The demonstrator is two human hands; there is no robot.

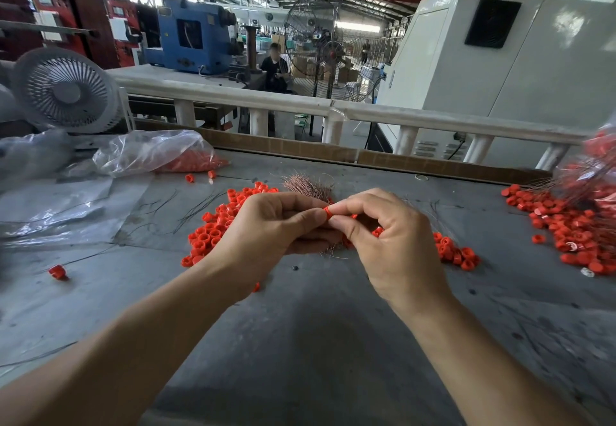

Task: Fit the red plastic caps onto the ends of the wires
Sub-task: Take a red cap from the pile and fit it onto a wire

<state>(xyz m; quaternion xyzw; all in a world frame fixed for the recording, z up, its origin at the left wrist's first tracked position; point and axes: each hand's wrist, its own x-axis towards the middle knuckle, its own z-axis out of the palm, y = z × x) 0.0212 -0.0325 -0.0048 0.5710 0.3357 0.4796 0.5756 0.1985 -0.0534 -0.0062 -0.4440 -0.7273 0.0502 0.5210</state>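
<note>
One red cap [327, 212], small, light and rigid, best held by its rim, is pinched between right hand [386, 242] and left hand [266, 229] just above the loose cap pile [210, 232], the thin, flexible wire apparently hidden within the left grip.

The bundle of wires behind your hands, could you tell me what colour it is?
Coppery pinkish-brown, seen in the head view: the bundle of wires.
</note>
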